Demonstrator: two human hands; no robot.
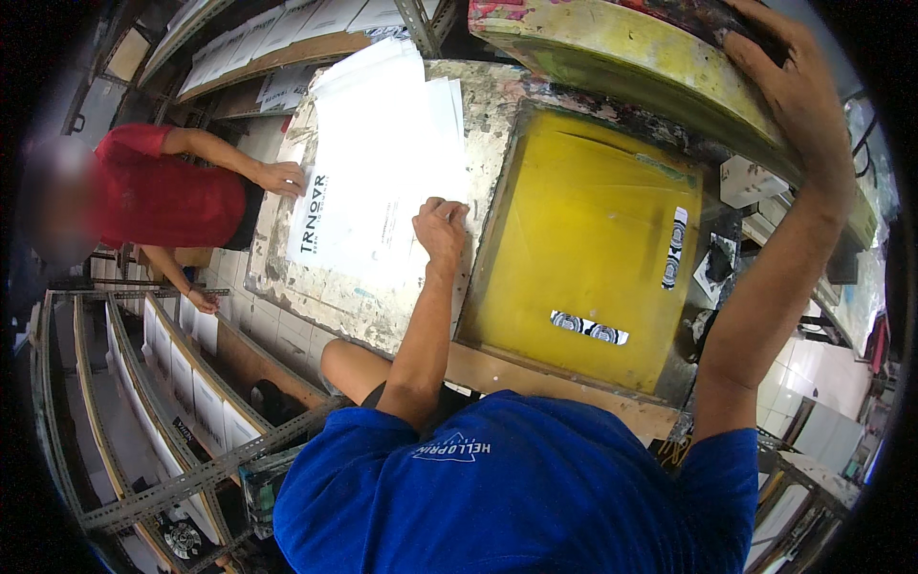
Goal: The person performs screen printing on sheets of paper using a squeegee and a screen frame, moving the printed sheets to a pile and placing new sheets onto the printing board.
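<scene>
White printed sheets (373, 143) lie in an uneven stack on a paint-stained table (325, 311). My left hand (440, 230) rests at the stack's right edge with its fingers curled closed; what sits between the fingertips is hidden. Up at the far right, my right hand (789, 81) grips a screen printing frame (631, 57), which stands raised and tilted. Beside the sheets is a yellow printing bed (583, 230). Two black-and-white patterned strips show on it, one upright (674, 249) and one lying crosswise (589, 327).
At the left, a person in a red shirt (172, 196) has one hand (280, 179) on the sheets' left edge. Metal racks with boards and white sheets (182, 373) stand lower left. Another loaded shelf (277, 43) is behind the table. A small white box (751, 182) sits right of the bed.
</scene>
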